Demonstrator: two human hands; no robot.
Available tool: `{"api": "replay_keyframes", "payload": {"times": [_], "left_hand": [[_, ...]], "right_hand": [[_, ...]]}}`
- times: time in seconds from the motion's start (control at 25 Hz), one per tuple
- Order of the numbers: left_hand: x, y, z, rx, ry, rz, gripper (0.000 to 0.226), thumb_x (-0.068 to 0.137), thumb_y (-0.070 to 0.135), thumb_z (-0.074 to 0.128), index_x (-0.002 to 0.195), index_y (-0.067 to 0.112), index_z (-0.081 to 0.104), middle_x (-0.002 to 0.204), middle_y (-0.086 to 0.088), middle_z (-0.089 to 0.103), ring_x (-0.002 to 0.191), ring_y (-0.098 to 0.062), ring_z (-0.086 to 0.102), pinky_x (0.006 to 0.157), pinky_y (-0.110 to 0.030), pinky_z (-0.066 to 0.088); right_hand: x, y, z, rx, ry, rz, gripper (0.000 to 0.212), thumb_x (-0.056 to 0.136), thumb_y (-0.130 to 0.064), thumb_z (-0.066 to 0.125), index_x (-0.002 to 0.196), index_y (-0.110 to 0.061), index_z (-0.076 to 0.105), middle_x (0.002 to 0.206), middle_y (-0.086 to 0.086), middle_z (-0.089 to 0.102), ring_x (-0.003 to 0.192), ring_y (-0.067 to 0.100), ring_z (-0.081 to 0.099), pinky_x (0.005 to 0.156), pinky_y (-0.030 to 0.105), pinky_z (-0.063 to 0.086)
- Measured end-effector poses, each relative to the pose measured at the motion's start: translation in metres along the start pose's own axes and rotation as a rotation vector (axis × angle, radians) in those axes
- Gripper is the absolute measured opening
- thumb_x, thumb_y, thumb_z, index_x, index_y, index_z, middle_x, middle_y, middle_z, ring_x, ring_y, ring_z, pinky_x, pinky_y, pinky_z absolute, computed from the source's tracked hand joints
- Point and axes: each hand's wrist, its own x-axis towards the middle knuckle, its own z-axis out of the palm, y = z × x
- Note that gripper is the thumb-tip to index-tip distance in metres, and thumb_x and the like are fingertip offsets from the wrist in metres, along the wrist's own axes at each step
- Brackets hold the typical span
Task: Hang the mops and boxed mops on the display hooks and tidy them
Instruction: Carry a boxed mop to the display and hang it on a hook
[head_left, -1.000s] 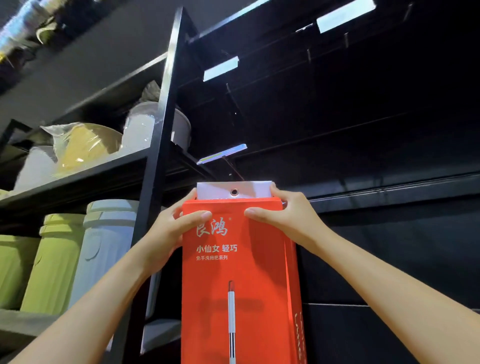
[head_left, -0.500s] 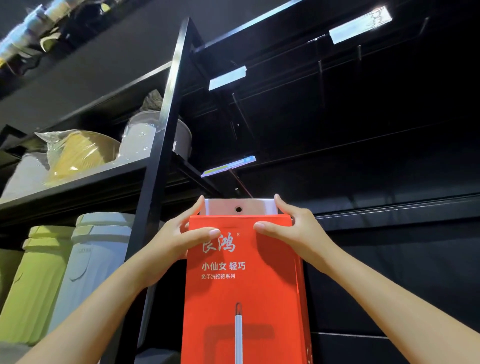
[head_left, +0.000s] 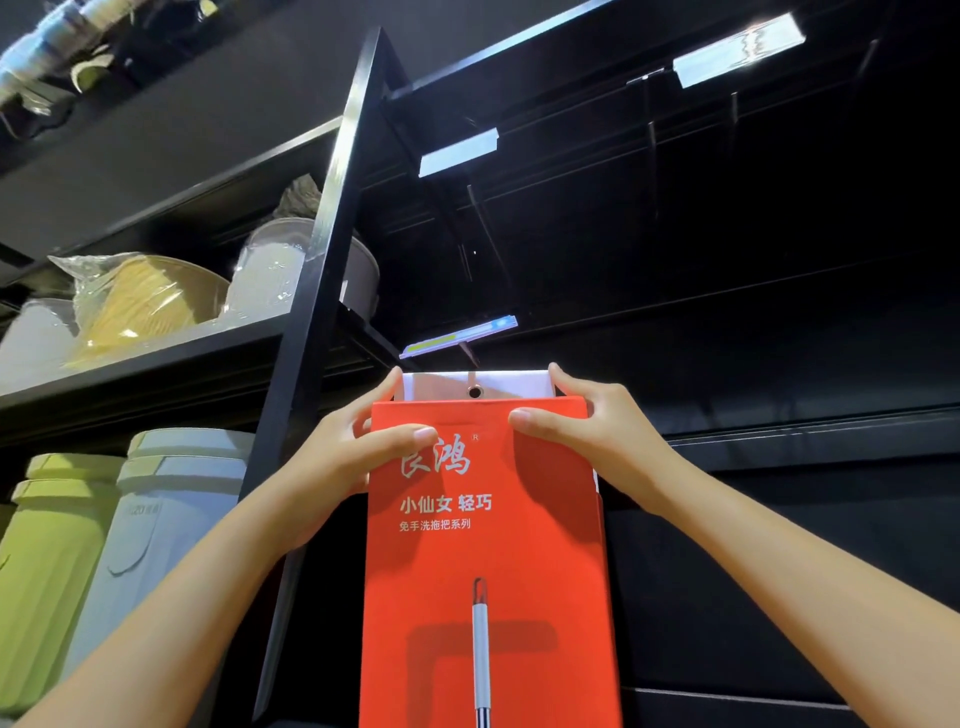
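Seen from the head camera, the red box (head_left: 488, 561) stands upright against the dark back panel (head_left: 779, 322), just right of the black shelf post (head_left: 317, 291). The left hand (head_left: 337, 462) grips its top left corner and the right hand (head_left: 597, 436) its top right corner, thumbs on the front and fingers curled behind. Its white tab (head_left: 519, 385) (with a round hole) sits right under the hook (head_left: 470, 354) and the price label (head_left: 457, 336). I cannot tell whether the hook passes through the hole.
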Motion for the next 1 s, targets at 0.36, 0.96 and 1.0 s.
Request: {"api": "replay_keyframes", "payload": {"times": [0.36, 0.96, 1.0], "left_hand": [[0.010, -0.013, -0.002, -0.011, 0.012, -0.033, 0.104, 0.050, 0.045, 0.083, 0.142, 0.048, 0.035, 0.108, 0.007, 0.074, 0.095, -0.020, 0.073, 0.074, -0.031, 0.058], [0.004, -0.046, 0.037, -0.026, 0.149, -0.029, 0.040, 0.087, 0.041, 0.064, 0.125, 0.045, 0.054, 0.105, 0.021, 0.072, 0.091, -0.009, 0.072, 0.074, -0.024, 0.056], [0.003, -0.050, 0.044, -0.046, 0.215, -0.015, 0.045, 0.088, 0.039, 0.062, 0.132, 0.039, 0.051, 0.111, 0.028, 0.068, 0.091, -0.002, 0.071, 0.071, -0.018, 0.055]], "right_hand": [[0.005, 0.009, 0.002, -0.012, -0.021, 0.035, 0.136, 0.035, -0.087, 0.070, 0.149, -0.021, 0.034, 0.144, -0.005, 0.051, 0.127, 0.011, 0.053, 0.108, 0.038, 0.043], [-0.017, 0.037, 0.015, 0.057, 0.054, 0.094, 0.077, 0.064, -0.064, 0.076, 0.132, -0.047, 0.045, 0.101, -0.014, 0.072, 0.093, 0.004, 0.068, 0.082, 0.022, 0.055], [-0.021, 0.039, 0.018, 0.040, 0.086, 0.095, 0.055, 0.070, -0.059, 0.075, 0.121, -0.047, 0.057, 0.090, -0.018, 0.073, 0.088, 0.002, 0.069, 0.076, 0.017, 0.055]]}}
